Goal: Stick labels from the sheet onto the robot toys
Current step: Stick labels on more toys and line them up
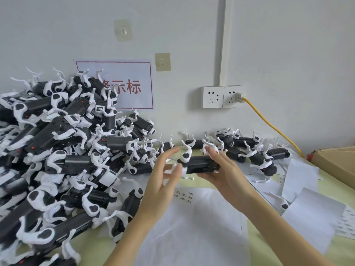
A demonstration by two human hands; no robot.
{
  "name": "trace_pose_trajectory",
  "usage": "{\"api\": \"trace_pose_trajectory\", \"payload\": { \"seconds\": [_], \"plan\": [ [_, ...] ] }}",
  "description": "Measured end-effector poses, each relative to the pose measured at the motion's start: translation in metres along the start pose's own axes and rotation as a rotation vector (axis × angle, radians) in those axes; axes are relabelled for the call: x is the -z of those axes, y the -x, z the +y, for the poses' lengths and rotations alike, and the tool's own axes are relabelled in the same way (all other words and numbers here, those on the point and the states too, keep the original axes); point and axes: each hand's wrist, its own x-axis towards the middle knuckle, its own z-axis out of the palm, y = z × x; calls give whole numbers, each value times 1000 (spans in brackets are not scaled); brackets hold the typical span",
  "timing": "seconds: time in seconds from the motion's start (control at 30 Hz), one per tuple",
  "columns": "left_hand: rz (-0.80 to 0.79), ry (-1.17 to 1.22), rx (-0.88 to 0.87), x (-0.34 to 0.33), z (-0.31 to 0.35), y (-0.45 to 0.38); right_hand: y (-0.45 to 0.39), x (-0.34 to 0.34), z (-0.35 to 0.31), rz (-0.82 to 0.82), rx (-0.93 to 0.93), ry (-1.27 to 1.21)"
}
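The right hand (223,175) holds 1 robot toy (199,165) by its hard black body above the label sheet (192,227), left hand (165,175) open beside its thin, snappy white legs.

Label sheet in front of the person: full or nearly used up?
Nearly used up. The label sheet lies mostly bare white; only a small cluster of labels remains near its top left, below the left hand.

Matt black-and-white plastic robot toy (199,166), paper sheet (201,227)
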Motion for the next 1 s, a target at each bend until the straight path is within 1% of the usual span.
{"api": "trace_pose_trajectory", "payload": {
  "seconds": [0.07, 0.13, 0.17, 0.23, 0.27, 0.33, 0.37, 0.43, 0.47, 0.53, 0.6, 0.7, 0.8, 0.9, 0.97, 1.0],
  "plan": [
    [-90, -219, -126, 2, -4, 0, -1, 3, -1, 103, -96, 13],
    [-165, -410, -182, 2, -9, 1, -2, 7, -3, 131, -186, 65],
    [-161, -497, -192, 2, -9, 1, -2, 9, -4, 128, -219, 89],
    [-76, -659, -268, 0, -7, 1, -3, 12, -5, 133, -283, 121],
    [-35, -702, -314, 0, -6, 1, -3, 13, -5, 142, -318, 146],
    [-13, -674, -377, -1, -6, 1, -2, 13, -3, 163, -389, 229],
    [-39, -618, -365, -3, -5, 2, -2, 13, -2, 163, -422, 293],
    [-118, -477, -248, -6, -3, 5, -1, 13, 1, 139, -455, 405],
    [-131, -428, -187, -9, -3, 7, -1, 13, 2, 125, -451, 432],
    [-88, -385, -131, -15, -1, 10, -1, 14, 3, 123, -431, 437],
    [-12, -373, -139, -19, 0, 10, -2, 15, 4, 116, -416, 442],
    [77, -457, -187, -23, 0, 10, -3, 17, 6, 50, -415, 521],
    [156, -558, -165, -24, 1, 11, -1, 15, 10, -8, -378, 620],
    [226, -466, 7, -18, 2, 9, -1, 8, 13, 37, -297, 701],
    [251, -309, 131, -14, 4, 7, -2, 5, 12, 10, -211, 629],
    [250, -223, 194, -13, 7, 6, -2, 5, 11, -45, -181, 533]
  ]
}}
